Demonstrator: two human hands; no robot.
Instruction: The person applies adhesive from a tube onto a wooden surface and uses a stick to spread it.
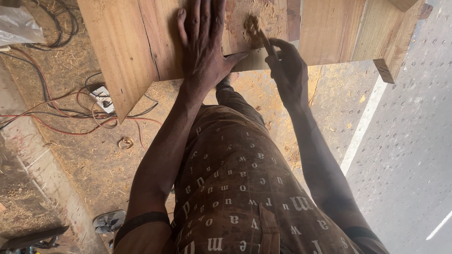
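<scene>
From the head view, the left hand (203, 44) lies flat, fingers spread, on a pale wooden board (141, 42) whose grain runs lengthwise, with a reddish, sawdust-strewn patch near its middle. The right hand (287, 70) is closed around a small brush (256, 30), its sawdust-clogged bristles touching that patch, just beside the left thumb.

The left hand (203, 44) lies flat on the wooden board (127, 51). Just to its right, the right hand (287, 70) holds a brush (256, 29) on the same board. Left of and below the left hand, cables (70, 113) and a power strip (102, 98) lie on the ground.
</scene>
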